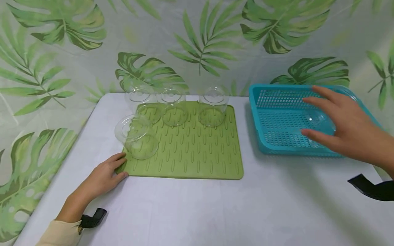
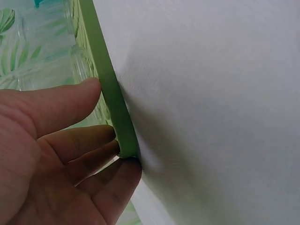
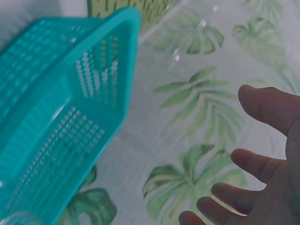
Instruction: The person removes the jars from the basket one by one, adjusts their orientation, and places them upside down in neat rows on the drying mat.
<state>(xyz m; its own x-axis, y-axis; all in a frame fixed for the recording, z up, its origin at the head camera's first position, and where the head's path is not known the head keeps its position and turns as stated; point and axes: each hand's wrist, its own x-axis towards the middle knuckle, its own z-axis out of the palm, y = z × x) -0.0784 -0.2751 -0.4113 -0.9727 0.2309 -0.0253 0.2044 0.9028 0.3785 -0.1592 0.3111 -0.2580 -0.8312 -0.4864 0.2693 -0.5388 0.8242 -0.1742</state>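
My left hand (image 1: 104, 174) touches the near left corner of a green ribbed mat (image 1: 191, 160). In the left wrist view its thumb (image 2: 70, 105) lies along the mat's front edge, and the fingertips meet the corner. On the mat stand several clear cups: a front left cup (image 1: 142, 147), a back left cup (image 1: 147, 109), a back middle cup (image 1: 173, 111) and a separate cup (image 1: 212, 111) to their right. My right hand (image 1: 347, 123) hovers over the blue basket (image 1: 261, 136), its fingers spread and nothing between them. A clear cup (image 1: 320, 119) in the basket is partly hidden behind that hand.
White cloth (image 1: 191, 212) covers the table under the mat and basket. A leaf-patterned sheet (image 1: 209, 41) hangs behind the table's back edge and continues at the left side. Black wrist bands (image 1: 92, 218) sit on both wrists.
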